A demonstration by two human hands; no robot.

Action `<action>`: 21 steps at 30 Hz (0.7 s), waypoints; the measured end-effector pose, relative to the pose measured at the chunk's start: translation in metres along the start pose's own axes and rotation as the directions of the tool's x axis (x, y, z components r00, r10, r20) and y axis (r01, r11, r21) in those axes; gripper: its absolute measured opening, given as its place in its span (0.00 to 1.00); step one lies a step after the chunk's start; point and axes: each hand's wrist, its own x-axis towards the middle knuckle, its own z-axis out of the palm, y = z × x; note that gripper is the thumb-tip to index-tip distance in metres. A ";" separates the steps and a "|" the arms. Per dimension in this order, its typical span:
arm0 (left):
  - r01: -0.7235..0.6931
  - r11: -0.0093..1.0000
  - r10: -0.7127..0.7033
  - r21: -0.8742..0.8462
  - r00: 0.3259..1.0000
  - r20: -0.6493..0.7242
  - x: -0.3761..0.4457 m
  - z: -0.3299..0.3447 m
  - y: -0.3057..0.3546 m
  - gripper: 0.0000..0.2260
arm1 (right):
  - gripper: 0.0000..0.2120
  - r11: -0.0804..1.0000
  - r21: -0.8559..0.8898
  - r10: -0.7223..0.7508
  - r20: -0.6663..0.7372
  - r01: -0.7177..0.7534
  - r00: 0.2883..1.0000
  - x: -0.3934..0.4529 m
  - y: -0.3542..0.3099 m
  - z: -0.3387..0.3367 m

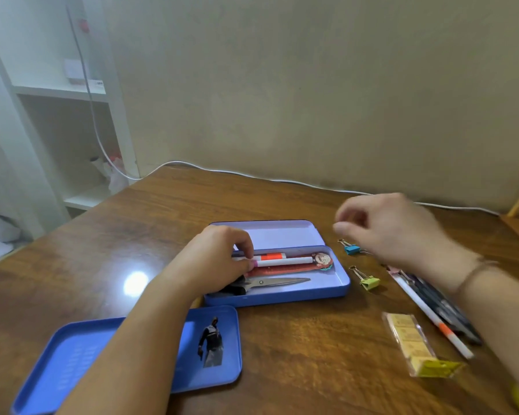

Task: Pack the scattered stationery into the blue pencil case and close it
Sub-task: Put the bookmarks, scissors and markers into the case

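blue pencil case [339,290] open at table centre | left hand [222,259] pinching white pen [285,261] to seat it beside scissors [277,282] | right hand [393,227] empty, fingers loosely curled, above blue binder clip [351,249] at 3 o'clock, likely next | separate tray [72,351] at 7 o'clock

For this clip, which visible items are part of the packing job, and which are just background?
Job items: open blue metal pencil case; steel scissors and white pen inside it; teal binder clip; green binder clip; white-and-orange pen; yellow wrapped eraser pack.
Background: white cable; white shelf unit; separate blue tray.
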 end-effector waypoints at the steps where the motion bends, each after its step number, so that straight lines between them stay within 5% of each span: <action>1: -0.007 1.000 0.007 0.004 1.000 0.004 0.000 0.000 -0.001 0.04 | 0.05 0.997 0.067 0.049 0.003 -0.049 0.999 -0.009 0.014 -0.013; 5: -0.015 0.999 0.015 0.036 1.000 0.012 0.001 0.001 0.000 0.05 | 0.09 0.966 -0.113 0.253 0.253 -0.232 0.934 -0.060 0.042 -0.034; 9: 0.006 1.000 -0.007 0.030 1.000 0.026 0.001 -0.001 0.000 0.06 | 0.13 0.900 -0.317 0.389 0.268 -0.301 0.881 -0.092 0.048 -0.014; 21: -0.017 1.000 0.017 0.015 0.999 0.038 0.003 0.002 -0.001 0.12 | 0.13 0.881 -0.265 0.465 0.326 -0.392 0.823 -0.093 0.041 -0.004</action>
